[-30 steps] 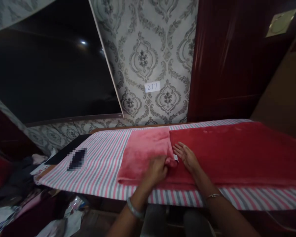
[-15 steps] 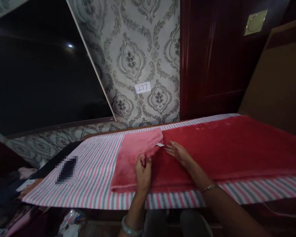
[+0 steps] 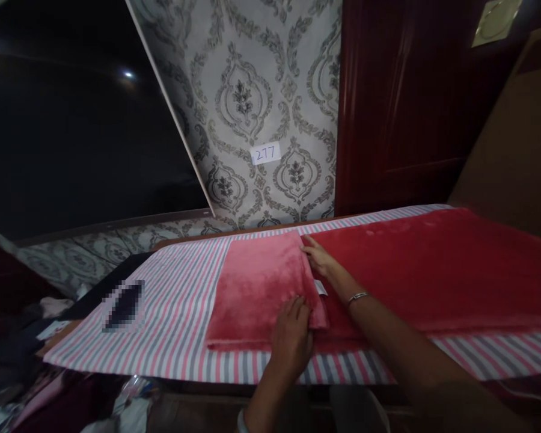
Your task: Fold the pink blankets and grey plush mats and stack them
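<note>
A red plush blanket [image 3: 401, 270] lies across a striped cloth, its left end folded over into a lighter pink flap [image 3: 256, 270]. My left hand [image 3: 293, 334] rests at the near right corner of that flap, fingers curled over the fabric and the thumb side hidden. Higher up, my right hand [image 3: 320, 257] touches the flap's far right edge, fingers stretched out and slightly apart. A white label [image 3: 320, 288] sticks out from the flap's edge between both hands.
Pink, grey and white stripes mark the cloth [image 3: 171, 300] on the table. A pixelated dark patch [image 3: 124, 305] shows at left. Behind stand a large black screen [image 3: 81, 132] and a wall with a "277" paper [image 3: 265, 153]. A brown board [image 3: 514, 138] leans at right.
The raised flap corner has come down toward me and right, and the flap now lies flatter. My left hand moved right with it; my right hand moved up to the flap's far edge.
</note>
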The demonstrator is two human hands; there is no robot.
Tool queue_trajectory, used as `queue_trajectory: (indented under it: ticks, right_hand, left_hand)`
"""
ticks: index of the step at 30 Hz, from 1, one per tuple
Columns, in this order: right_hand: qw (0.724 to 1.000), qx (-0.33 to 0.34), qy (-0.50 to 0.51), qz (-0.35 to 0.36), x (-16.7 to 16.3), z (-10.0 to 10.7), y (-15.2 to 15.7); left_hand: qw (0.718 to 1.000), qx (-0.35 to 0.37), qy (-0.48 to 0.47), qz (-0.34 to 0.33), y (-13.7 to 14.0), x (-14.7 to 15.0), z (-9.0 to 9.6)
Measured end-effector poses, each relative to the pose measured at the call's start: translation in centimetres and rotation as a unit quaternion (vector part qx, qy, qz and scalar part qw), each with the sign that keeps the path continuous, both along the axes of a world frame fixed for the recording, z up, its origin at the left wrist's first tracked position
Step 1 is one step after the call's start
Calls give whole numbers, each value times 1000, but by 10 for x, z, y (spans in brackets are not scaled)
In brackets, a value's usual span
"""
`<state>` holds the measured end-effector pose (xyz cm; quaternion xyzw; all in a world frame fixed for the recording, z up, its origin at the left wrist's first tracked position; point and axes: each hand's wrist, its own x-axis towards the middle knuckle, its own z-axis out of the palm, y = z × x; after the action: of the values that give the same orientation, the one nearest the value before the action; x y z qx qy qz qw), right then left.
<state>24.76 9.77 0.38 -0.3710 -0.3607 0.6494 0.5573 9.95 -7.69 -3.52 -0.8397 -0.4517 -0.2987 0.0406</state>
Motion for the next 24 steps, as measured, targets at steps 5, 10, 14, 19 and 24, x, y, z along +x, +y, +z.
queue_trajectory:
  ticks: [5,10,14,19,24]
  right_hand:
    - [997,-12,-69,20,-5,9,-2]
    - [995,-21,-94,23,-1,3,-19]
    - [995,-3,-98,24,10,-5,-46]
    - [987,-5,-142,70,25,-11,-85]
    - [992,1,-107,73,22,4,-89]
  left_hand:
    - [999,-24,21,-1,-4,2,6]
    - [999,-34,22,-7,-13,-2,16]
    - [999,-31,14,-13,-15,-3,21]
    - [1000,-6,-22,18,-12,5,27]
    - [993,93,-70,22,-38,7,22]
